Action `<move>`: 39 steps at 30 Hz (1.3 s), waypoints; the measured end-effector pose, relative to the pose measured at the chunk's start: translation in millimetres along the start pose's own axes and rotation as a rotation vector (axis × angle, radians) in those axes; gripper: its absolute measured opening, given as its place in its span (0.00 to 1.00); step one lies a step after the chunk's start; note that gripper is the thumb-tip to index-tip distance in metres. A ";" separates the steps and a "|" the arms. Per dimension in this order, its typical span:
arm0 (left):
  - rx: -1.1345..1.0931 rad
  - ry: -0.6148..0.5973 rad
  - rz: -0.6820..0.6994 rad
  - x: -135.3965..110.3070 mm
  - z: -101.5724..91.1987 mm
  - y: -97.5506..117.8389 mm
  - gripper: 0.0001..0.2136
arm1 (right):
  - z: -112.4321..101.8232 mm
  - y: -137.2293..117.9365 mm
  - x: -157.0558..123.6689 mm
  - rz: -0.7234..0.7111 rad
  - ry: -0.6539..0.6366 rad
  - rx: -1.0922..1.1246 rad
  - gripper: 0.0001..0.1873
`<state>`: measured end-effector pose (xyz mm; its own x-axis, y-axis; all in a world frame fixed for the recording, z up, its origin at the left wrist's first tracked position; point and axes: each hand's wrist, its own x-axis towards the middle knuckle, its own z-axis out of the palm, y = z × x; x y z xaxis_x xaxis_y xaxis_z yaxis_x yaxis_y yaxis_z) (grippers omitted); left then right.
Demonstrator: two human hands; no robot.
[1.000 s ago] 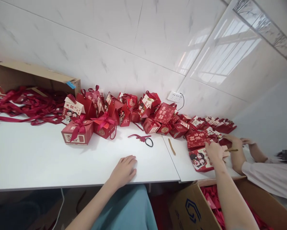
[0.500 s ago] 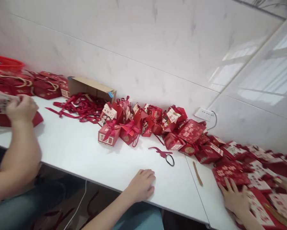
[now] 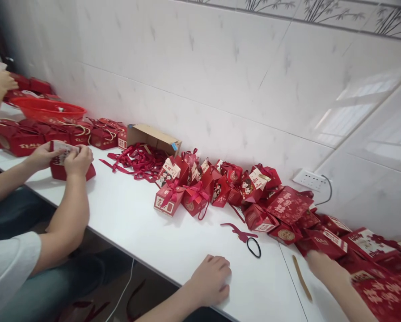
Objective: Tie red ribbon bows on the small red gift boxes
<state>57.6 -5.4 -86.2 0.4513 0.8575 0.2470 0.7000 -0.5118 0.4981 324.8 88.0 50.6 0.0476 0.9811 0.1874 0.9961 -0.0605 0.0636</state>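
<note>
My left hand (image 3: 212, 279) rests on the white table near its front edge, fingers loosely curled, thumb apart, with nothing in it. To its right lie a dark red ribbon piece (image 3: 239, 233) and a black hair tie (image 3: 254, 247). My right hand (image 3: 324, 267) is at the front of the pile of red gift boxes on the right, by a red box (image 3: 321, 243); motion blur smears it and its fingers are hidden. Under its forearm side sits a red box with a floral print (image 3: 388, 295).
Decorated boxes with bows (image 3: 169, 197) stand along the wall, beside a cardboard box (image 3: 155, 134) spilling red ribbons (image 3: 140, 161). A gold strip (image 3: 301, 278) lies near the table seam. At left, a co-worker's hands (image 3: 79, 161) hold a red box; another person's hand (image 3: 1, 82) is farther back.
The camera view has swung left, bringing more of the co-workers into sight. My right hand has moved from the boxes at right to the pile's near left end. My left hand stays on the table.
</note>
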 end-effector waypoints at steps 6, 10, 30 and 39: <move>0.007 -0.014 0.002 0.0 -1.0 -1.5 0.14 | 15.2 -177.8 7.9 -0.548 0.006 0.366 0.13; 0.029 -0.020 -0.013 -1.7 -2.4 0.3 0.15 | 36.6 -262.0 2.7 -0.627 0.117 0.589 0.28; -0.248 0.822 0.272 -43.3 -46.8 15.8 0.11 | 48.1 -95.4 -106.0 -0.430 0.108 1.038 0.17; -0.709 0.419 -0.494 -6.5 -75.4 -12.7 0.15 | 47.9 -131.9 -142.9 0.031 -0.499 1.312 0.28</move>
<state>4.1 -0.5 -31.4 -0.1355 0.9873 0.0829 0.1984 -0.0549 0.9786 190.2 -35.5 -31.5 -0.1843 0.9603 -0.2095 0.3238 -0.1420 -0.9354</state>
